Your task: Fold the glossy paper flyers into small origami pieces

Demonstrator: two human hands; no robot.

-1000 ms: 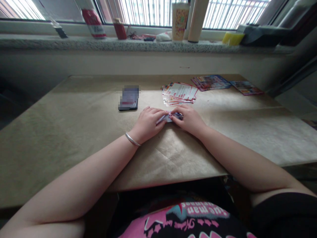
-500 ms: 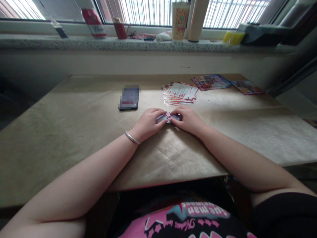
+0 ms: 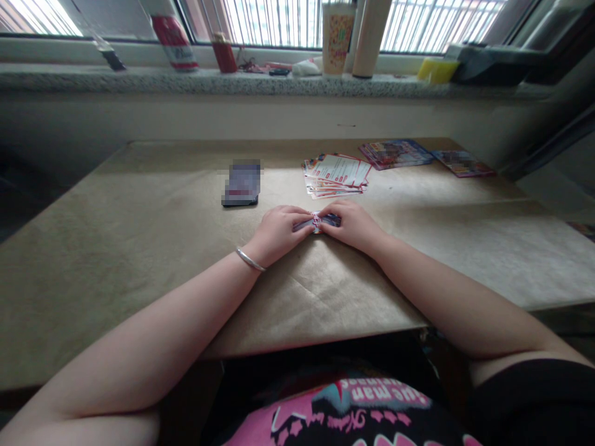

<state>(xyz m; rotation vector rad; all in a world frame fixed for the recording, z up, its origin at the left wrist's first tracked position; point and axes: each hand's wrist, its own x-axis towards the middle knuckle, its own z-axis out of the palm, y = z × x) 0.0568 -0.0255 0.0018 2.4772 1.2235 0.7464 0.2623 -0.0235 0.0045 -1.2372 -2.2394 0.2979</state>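
My left hand (image 3: 277, 233) and my right hand (image 3: 354, 224) meet at the middle of the paper-covered table (image 3: 139, 248). Both are closed on a small folded, printed paper (image 3: 320, 220) held between their fingertips, low over the tabletop. Most of that paper is hidden by my fingers. A silver bangle (image 3: 250, 261) circles my left wrist. Just beyond my hands lies a fanned pile of red and white leaflets (image 3: 338, 174).
A dark phone (image 3: 242, 184) lies left of the leaflets. Two more printed stacks (image 3: 396, 153) (image 3: 462, 163) sit at the far right. The windowsill (image 3: 139, 79) holds a red packet (image 3: 175, 43), a red bottle (image 3: 225, 54), a paper cup (image 3: 338, 38), a tall cylinder (image 3: 370, 38) and a yellow sponge (image 3: 436, 70).
Both hands stay pressed together on the folded paper, with only small finger shifts. The view has tilted very slightly.
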